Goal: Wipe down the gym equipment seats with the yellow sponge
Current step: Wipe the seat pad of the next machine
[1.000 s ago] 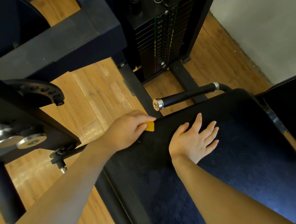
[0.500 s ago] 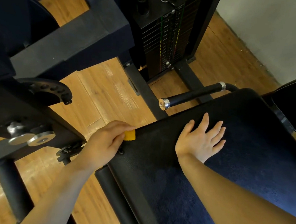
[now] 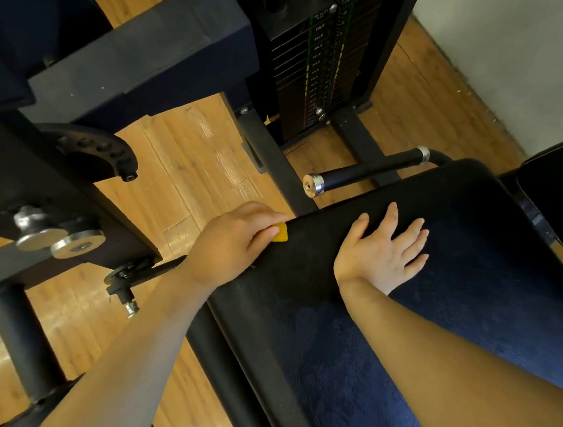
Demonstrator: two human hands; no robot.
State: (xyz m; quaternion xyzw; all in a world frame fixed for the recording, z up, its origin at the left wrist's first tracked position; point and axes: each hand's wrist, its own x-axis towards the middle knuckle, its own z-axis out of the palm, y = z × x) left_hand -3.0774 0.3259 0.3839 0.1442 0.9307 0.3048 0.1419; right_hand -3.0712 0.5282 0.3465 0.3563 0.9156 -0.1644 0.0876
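Gripped in curled left hand [image 3: 232, 243]: small yellow sponge [image 3: 281, 233], one corner showing, axis unclear, pressed on near-left edge of dark padded vinyl seat [image 3: 347, 340]. Right hand [image 3: 381, 254] flat, fingers spread, on seat. Beyond: wooden plank floor [image 3: 189, 156], black weight stack [image 3: 318, 62], chrome-capped black handle [image 3: 363, 171].

So the padded seat [image 3: 381, 343] is a dark, textured pad filling the lower right of the frame. A right hand [image 3: 381, 254] lies flat on it, and a yellow sponge [image 3: 281, 233] sits at its upper left edge, held by the left hand [image 3: 232, 243]. Wooden floor [image 3: 182, 155] underneath.
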